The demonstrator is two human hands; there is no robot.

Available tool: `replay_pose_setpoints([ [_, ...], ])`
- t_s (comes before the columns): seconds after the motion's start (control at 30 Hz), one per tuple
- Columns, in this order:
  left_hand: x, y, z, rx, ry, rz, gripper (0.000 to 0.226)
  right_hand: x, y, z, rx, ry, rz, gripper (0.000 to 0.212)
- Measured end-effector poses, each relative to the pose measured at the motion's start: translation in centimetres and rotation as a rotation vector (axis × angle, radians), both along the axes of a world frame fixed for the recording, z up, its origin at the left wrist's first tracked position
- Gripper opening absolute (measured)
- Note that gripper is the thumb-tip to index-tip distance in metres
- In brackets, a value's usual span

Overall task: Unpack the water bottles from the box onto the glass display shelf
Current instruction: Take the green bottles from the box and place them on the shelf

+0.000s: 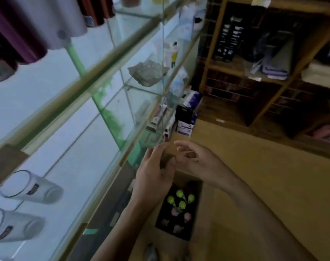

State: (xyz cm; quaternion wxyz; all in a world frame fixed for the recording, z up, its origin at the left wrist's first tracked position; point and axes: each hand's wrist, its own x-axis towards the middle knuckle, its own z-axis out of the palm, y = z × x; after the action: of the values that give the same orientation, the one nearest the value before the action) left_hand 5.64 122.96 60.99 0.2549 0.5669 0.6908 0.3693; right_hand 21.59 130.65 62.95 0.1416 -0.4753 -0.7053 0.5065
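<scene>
The right hand is loose, fingers apart, holding nothing. The left hand curls by a dark brown bit; I cannot tell if it grips it. Below them, the open box holds water bottles with green and pink tops. The glass display shelf stands on the left, with white cups on it.

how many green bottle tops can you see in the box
4 green tops, clustered at the far end of the box: left, farthest, right, and nearest the pink tops. Others may be hidden beneath the left hand.
</scene>
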Motion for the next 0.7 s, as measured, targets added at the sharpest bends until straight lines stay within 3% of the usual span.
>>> replay_pose_setpoints([
  [0.5, 1.4, 1.5, -13.9, -0.293, -0.122, -0.25, 0.04, 3.3, -2.9, -14.2, -0.232, -0.13, -0.268, 0.044],
  [0.7, 2.9, 2.4, -24.2, -0.415, -0.126, -0.247, 0.043, 4.5, -2.3, -24.6, -0.29, -0.137, -0.278, 0.045],
])
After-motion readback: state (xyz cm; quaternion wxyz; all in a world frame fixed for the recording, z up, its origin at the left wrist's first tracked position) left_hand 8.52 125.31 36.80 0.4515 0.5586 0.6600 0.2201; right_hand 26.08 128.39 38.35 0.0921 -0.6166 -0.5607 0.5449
